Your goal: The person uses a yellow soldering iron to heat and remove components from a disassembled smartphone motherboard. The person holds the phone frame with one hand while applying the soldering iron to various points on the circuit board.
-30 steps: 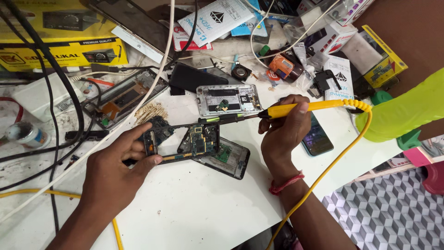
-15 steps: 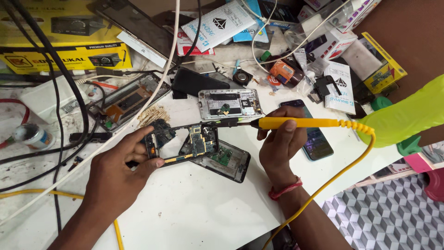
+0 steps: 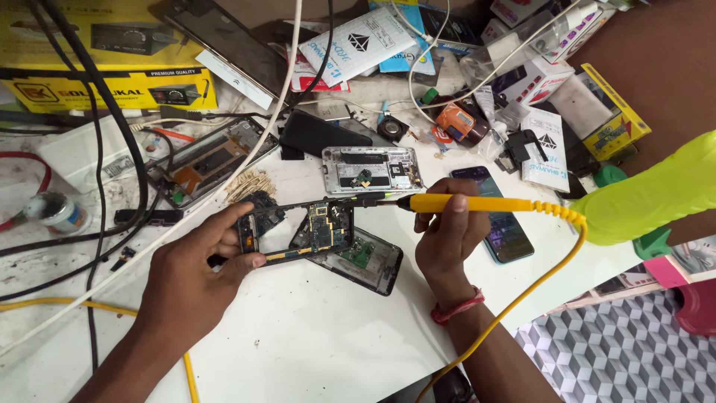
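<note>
On white worktop (image 3: 313,336): left hand (image 3: 190,280) fingers grasp opened phone frame (image 3: 294,231), board exposed; right hand (image 3: 447,231) fingers clenched round yellow soldering iron (image 3: 477,203), tip at frame's top edge; soldering apparently mid-way, reassembly left.

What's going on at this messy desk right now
A person is working on an opened phone. The left hand holds a phone frame with its circuit board exposed, steadying it just above the white table. The right hand grips a yellow soldering iron, whose tip sits at the frame's upper right corner. Another opened phone lies underneath, and a silver phone shell, boxes and cables crowd the far side.
</note>
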